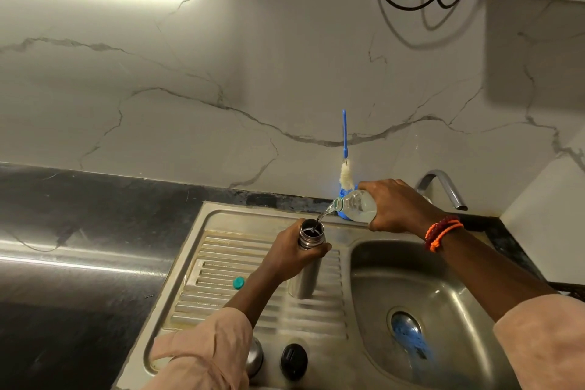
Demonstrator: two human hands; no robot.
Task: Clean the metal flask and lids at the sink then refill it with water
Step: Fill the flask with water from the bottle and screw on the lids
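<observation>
A teal cap lies on the ribbed drainboard. Right of it, the left hand grips the upright metal flask by its neck. Near the front rim sit a steel lid and a black lid. Farther right, the right hand holds a tilted plastic bottle, pouring water into the flask's mouth

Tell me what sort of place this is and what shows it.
Most likely a home kitchen: a steel sink with a ribbed drainboard set in a dark countertop, a tap by the marble-look wall, and a bottle brush propped behind it.
</observation>
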